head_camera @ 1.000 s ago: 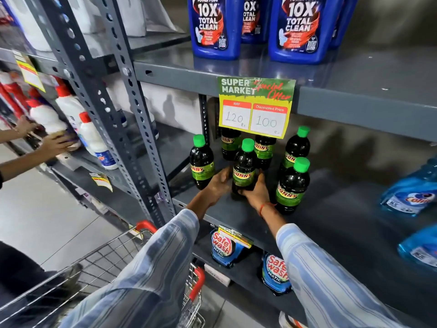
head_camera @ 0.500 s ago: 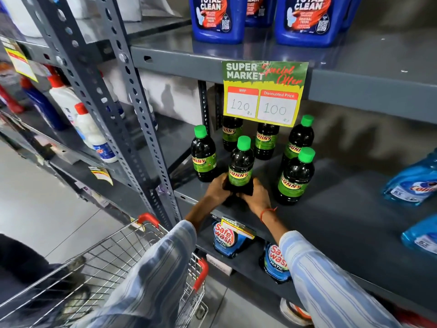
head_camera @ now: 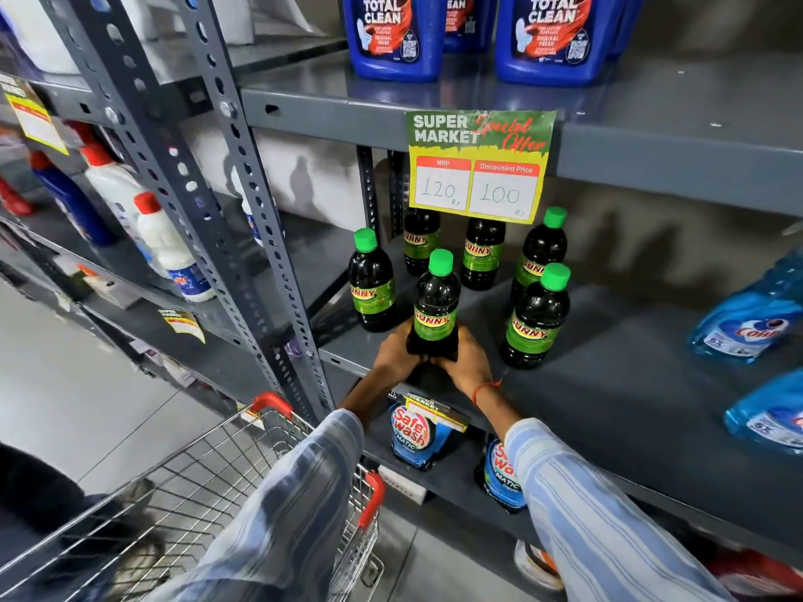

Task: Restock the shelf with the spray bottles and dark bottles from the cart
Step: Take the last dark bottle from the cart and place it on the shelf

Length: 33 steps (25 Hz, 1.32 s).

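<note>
A dark bottle (head_camera: 436, 306) with a green cap and green label stands near the front edge of the grey middle shelf (head_camera: 608, 384). My left hand (head_camera: 393, 356) and my right hand (head_camera: 462, 362) both wrap its base from either side. Several more dark bottles stand around it: one to the left (head_camera: 371, 282), two at the right (head_camera: 536, 317), two behind under the price sign. Blue spray bottles (head_camera: 747, 319) lie on the same shelf at the far right. The wire cart (head_camera: 208, 480) with red handle ends sits at the lower left; its contents are hidden by my sleeve.
A yellow-green price sign (head_camera: 478, 162) hangs from the upper shelf, where blue detergent jugs (head_camera: 393, 34) stand. Detergent pouches (head_camera: 417, 432) fill the shelf below. White red-capped bottles (head_camera: 167, 249) occupy the neighbouring rack on the left, past a slotted grey upright (head_camera: 256, 236).
Both hands have stayed on the front dark bottle, drawing it slightly toward the shelf edge. Another person's hands on the left rack have gone from view. My head has tilted down a little.
</note>
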Each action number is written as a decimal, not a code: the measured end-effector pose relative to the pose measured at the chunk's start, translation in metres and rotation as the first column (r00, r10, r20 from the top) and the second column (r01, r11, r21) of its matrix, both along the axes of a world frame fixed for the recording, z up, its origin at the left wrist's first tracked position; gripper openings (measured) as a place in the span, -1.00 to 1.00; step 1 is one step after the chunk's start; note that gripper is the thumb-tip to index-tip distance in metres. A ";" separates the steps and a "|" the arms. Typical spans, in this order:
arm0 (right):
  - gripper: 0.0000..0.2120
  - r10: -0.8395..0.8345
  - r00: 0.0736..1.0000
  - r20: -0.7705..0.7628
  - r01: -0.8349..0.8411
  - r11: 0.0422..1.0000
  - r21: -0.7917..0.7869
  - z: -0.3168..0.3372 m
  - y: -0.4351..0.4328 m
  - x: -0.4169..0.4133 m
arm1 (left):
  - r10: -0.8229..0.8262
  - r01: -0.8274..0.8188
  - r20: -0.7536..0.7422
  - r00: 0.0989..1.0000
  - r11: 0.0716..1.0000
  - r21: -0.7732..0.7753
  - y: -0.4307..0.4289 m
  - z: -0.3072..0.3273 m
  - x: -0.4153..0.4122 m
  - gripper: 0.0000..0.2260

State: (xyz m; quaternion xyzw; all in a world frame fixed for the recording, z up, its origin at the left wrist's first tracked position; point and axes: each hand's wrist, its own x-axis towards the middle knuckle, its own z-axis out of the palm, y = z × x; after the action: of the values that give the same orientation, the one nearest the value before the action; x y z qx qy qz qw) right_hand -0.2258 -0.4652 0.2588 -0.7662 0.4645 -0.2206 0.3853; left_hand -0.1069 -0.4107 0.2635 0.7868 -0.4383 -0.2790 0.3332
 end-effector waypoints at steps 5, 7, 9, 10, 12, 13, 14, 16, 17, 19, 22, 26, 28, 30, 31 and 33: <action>-0.54 -0.169 0.966 0.193 0.208 0.957 -0.200 0.010 0.022 -0.020 | 0.129 -0.165 0.189 0.974 0.968 0.189 0.014 0.022 -0.027 -0.64; -0.69 -0.257 0.881 0.398 0.381 0.884 -0.271 0.015 0.033 -0.038 | 0.140 -0.174 0.235 0.962 0.976 0.131 0.018 0.034 -0.039 -0.73; -0.72 -0.377 0.789 0.486 0.537 0.807 -0.245 0.017 0.033 -0.058 | 0.016 -0.011 0.166 0.986 0.999 -0.036 0.011 0.040 -0.061 -0.83; -0.68 -0.432 0.751 0.500 0.590 0.778 -0.215 0.014 0.028 -0.067 | -0.052 0.068 0.125 0.991 0.990 -0.127 0.004 0.041 -0.074 -0.85; -0.49 -0.512 0.728 0.456 0.614 0.783 -0.102 0.002 0.009 -0.082 | -0.124 0.129 0.032 0.992 0.965 -0.228 -0.016 0.033 -0.090 -0.74; -0.38 -0.514 0.763 0.393 0.568 0.823 -0.027 -0.006 0.000 -0.086 | -0.163 0.160 0.004 0.987 0.960 -0.232 -0.027 0.028 -0.092 -0.59; -0.28 -0.460 0.825 0.327 0.481 0.876 0.019 -0.013 -0.009 -0.088 | -0.202 0.195 -0.013 0.979 0.961 -0.194 -0.035 0.024 -0.088 -0.44; -0.20 -0.303 0.928 0.218 0.297 0.953 0.062 -0.017 -0.019 -0.095 | -0.257 0.252 -0.038 0.966 0.962 -0.106 -0.050 0.005 -0.081 -0.26; -0.21 -0.252 0.954 0.164 0.242 0.967 0.078 -0.013 -0.020 -0.093 | -0.261 0.257 -0.044 0.964 0.963 -0.081 -0.055 -0.009 -0.074 -0.22; -0.31 -0.263 0.959 0.109 0.251 0.961 0.117 -0.011 -0.030 -0.111 | -0.300 0.299 -0.104 0.948 0.954 -0.021 -0.073 -0.025 -0.085 -0.23; -0.38 -0.233 0.964 0.129 0.219 0.969 0.117 -0.011 -0.032 -0.117 | -0.283 0.279 -0.114 0.952 0.959 -0.048 -0.056 -0.001 -0.094 -0.40; -0.43 -0.197 0.975 0.103 0.192 0.980 0.060 -0.022 -0.016 -0.112 | -0.259 0.237 -0.147 0.955 0.960 -0.152 -0.032 -0.020 -0.089 -0.42; -0.42 -0.162 0.983 0.090 0.160 0.987 0.022 -0.022 -0.010 -0.112 | -0.237 0.211 -0.137 0.962 0.961 -0.177 -0.025 -0.031 -0.086 -0.39; -0.41 -0.142 0.987 0.078 0.142 0.990 0.006 -0.019 -0.009 -0.111 | -0.228 0.203 -0.139 0.964 0.963 -0.177 -0.025 -0.033 -0.084 -0.38; -0.41 -0.140 0.988 0.067 0.140 0.990 -0.001 -0.018 -0.009 -0.111 | -0.228 0.202 -0.138 0.964 0.963 -0.176 -0.025 -0.033 -0.084 -0.38; -0.41 -0.135 0.990 0.045 0.137 0.990 -0.029 -0.017 -0.007 -0.111 | -0.222 0.197 -0.133 0.966 0.964 -0.180 -0.025 -0.032 -0.084 -0.38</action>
State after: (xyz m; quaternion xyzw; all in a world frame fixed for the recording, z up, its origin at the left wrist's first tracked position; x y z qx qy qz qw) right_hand -0.3363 -0.4724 0.2415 -0.7339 0.5036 -0.2703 0.3671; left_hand -0.1904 -0.4358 0.2312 0.6818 -0.5144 -0.3344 0.3984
